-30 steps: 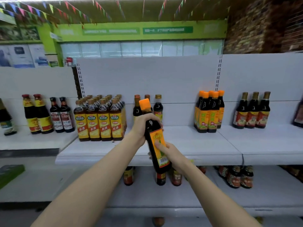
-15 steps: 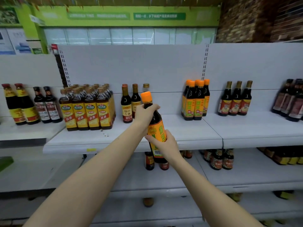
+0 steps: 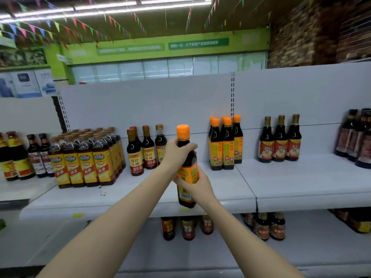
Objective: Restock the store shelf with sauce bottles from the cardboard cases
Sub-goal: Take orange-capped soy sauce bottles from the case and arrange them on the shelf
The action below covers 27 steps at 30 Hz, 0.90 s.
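Observation:
I hold a dark sauce bottle (image 3: 187,163) with an orange cap and orange label, nearly upright, in front of the white middle shelf (image 3: 230,189). My left hand (image 3: 176,150) grips its neck and shoulder just under the cap. My right hand (image 3: 197,182) wraps round the label lower down. The bottle's base hangs over the shelf's front edge. Several matching orange-capped bottles (image 3: 224,143) stand on the shelf to the right of it. No cardboard case is in view.
Left of the held bottle stand three dark bottles (image 3: 145,150) and a block of yellow-labelled bottles (image 3: 88,157). Three red-labelled bottles (image 3: 280,139) stand further right. More bottles (image 3: 187,226) sit on the lower shelf. Bare shelf lies between the groups.
The bottle has turned from tilted to nearly upright and moved slightly toward the shelf. My view has risen and come closer. Both hands keep their hold.

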Tool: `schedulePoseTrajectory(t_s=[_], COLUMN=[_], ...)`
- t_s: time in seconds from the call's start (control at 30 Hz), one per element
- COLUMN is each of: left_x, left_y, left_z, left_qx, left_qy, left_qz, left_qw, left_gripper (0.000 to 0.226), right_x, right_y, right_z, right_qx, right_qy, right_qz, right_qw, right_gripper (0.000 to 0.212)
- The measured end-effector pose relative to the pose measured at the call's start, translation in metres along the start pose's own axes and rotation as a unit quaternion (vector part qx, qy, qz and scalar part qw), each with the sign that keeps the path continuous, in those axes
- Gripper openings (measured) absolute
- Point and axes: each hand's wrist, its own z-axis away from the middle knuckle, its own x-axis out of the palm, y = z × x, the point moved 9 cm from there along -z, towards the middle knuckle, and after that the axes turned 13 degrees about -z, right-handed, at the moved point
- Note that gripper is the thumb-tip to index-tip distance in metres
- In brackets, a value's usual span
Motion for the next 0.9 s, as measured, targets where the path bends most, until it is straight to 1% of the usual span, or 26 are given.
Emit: schedulePoseTrajectory(t_s=[0.1, 0.17, 0.3, 0.43, 0.57, 0.7, 0.8, 0.9], left_x=[0.035, 0.060, 0.105, 0.151, 0.186, 0.216, 0.236, 0.257], left_y=[0.009, 0.011, 0.005, -0.006, -0.010, -0.001, -0.008, -0.016], left_z=[-0.016, -0.027, -0.048, -0.062, -0.080, -0.094, -0.108, -0.125], left_qx=[0.007, 0.011, 0.001, -0.008, 0.003, 0.038, 0.045, 0.053], left_qy=[0.006, 0.008, 0.014, -0.001, 0.001, -0.009, 0.011, 0.002], left_qz=[-0.011, -0.012, -0.012, -0.032, -0.046, -0.058, -0.067, -0.083], left_qw=[1.000, 1.000, 1.000, 0.999, 0.999, 0.998, 0.997, 0.995], left_gripper=[0.039, 0.040, 0.031, 0.016, 0.021, 0.020, 0.037, 0.040], right_x=[-0.037, -0.061, -0.104, -0.141, -0.170, -0.200, -0.222, -0.240], right_y=[0.004, 0.009, 0.019, 0.039, 0.049, 0.053, 0.054, 0.058], right_z=[-0.025, -0.040, -0.060, -0.070, -0.083, -0.101, -0.114, -0.124], right_qx=[-0.005, -0.001, 0.011, 0.026, 0.040, 0.048, 0.047, 0.037], right_qy=[-0.010, -0.015, -0.019, -0.022, -0.014, 0.002, 0.028, 0.047], right_qz=[-0.011, -0.013, -0.020, -0.019, -0.019, 0.000, 0.024, 0.037], right_qw=[1.000, 1.000, 1.000, 0.999, 0.999, 0.999, 0.998, 0.998], right_gripper=[0.056, 0.056, 0.052, 0.054, 0.055, 0.059, 0.053, 0.055])
